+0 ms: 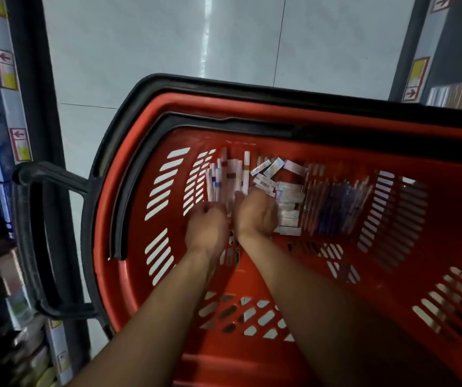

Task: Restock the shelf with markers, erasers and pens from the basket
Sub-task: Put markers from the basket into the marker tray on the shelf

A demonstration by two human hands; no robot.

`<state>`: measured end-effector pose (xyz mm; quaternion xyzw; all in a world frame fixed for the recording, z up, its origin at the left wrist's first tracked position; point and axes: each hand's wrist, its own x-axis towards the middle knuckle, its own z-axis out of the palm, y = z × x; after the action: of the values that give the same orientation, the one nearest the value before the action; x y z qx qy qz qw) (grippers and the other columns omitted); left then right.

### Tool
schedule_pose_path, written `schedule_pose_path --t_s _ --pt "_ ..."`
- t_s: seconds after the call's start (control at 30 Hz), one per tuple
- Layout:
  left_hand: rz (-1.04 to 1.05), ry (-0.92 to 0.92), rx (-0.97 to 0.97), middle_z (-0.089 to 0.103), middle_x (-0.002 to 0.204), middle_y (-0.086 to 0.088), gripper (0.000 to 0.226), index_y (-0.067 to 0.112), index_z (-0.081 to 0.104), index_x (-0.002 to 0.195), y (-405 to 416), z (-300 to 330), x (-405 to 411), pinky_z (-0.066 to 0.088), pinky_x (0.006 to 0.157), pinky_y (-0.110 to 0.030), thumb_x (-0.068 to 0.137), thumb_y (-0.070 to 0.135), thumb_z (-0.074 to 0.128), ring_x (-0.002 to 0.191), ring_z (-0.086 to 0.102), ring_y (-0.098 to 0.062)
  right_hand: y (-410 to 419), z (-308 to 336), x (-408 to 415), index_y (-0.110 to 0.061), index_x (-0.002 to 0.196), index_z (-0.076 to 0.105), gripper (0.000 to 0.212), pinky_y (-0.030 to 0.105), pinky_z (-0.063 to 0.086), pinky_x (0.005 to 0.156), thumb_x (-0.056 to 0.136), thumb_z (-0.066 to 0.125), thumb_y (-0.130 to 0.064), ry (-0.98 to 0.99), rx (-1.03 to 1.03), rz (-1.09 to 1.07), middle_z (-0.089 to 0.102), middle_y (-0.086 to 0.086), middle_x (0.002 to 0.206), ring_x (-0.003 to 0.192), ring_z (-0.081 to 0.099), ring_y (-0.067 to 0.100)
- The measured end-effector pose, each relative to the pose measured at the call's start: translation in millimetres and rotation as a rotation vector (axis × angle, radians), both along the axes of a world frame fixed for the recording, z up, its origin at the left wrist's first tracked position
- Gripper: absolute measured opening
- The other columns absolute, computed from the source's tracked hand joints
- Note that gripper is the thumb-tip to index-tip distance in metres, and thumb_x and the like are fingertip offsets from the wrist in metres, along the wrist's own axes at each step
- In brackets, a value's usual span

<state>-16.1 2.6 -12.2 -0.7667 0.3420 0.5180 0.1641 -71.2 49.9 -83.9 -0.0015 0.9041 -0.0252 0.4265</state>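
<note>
A red plastic basket (pixel 140 152) with slotted walls stands on the floor below me. On its bottom lie several white markers (pixel 231 174) at the left, small boxed erasers (pixel 288 202) in the middle and dark pens (pixel 338 208) at the right. Both my arms reach down into the basket. My left hand (pixel 207 227) curls its fingers around the near ends of the markers. My right hand (pixel 256 212) sits beside it, fingers curled at the markers' right edge, touching the eraser pile. The image is blurred, so the exact hold is unclear.
The basket has a black rim and a black pull handle (pixel 37 236) sticking out at the left. Shelving with price tags (pixel 6 68) runs along the left, another shelf (pixel 458 93) with boxed goods at the upper right. Pale floor tiles (pixel 168 46) lie beyond the basket.
</note>
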Motion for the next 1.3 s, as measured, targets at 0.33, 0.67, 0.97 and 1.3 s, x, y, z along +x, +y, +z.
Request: schedule_pose_path --t_s 0.33,0.67,0.97,1.3 --pt "-0.049 0.064 -0.015 0.073 0.109 -0.017 0.013 0.01 0.064 0.108 -7 -5 -2 0.06 0.087 -0.049 0.099 0.012 0.054 0.094 0.071 -0.033 9 1 -1 -0.02 0.076 0.069 0.025 0.024 0.046 0.055 0.093 0.07 -0.039 -0.036 -0.157 -0.157 0.069 -0.002 0.073 0.068 0.069 0.021" --pt "-0.289 0.098 -0.19 0.07 0.126 -0.009 0.04 0.014 0.061 0.137 -6 -10 -10 0.05 0.076 -0.024 0.114 0.037 0.037 0.105 0.067 -0.021 48 42 -16 -0.03 0.084 0.072 0.018 0.024 0.053 0.055 0.091 0.064 -0.016 -0.323 -0.471 -0.062 0.073 -0.012 0.077 0.065 0.068 0.004" --pt "-0.272 0.014 -0.172 0.063 0.107 0.005 0.036 0.02 0.056 0.133 -3 -15 -6 0.051 0.092 -0.039 0.113 0.036 0.031 0.098 0.064 -0.02 7 -9 -6 -0.024 0.09 0.079 0.03 0.026 0.051 0.059 0.098 0.063 -0.047 -0.095 -0.184 0.23 0.071 -0.002 0.082 0.077 0.069 0.018" --pt "-0.176 0.143 -0.082 0.072 0.105 0.01 0.024 0.037 0.058 0.114 -7 -3 -2 0.054 0.089 -0.04 0.106 0.056 0.047 0.102 0.071 -0.017 26 10 -7 -0.026 0.068 0.065 0.027 0.018 0.033 0.042 0.091 0.072 -0.036 -0.227 -0.34 0.055 0.062 -0.012 0.056 0.048 0.056 0.0"
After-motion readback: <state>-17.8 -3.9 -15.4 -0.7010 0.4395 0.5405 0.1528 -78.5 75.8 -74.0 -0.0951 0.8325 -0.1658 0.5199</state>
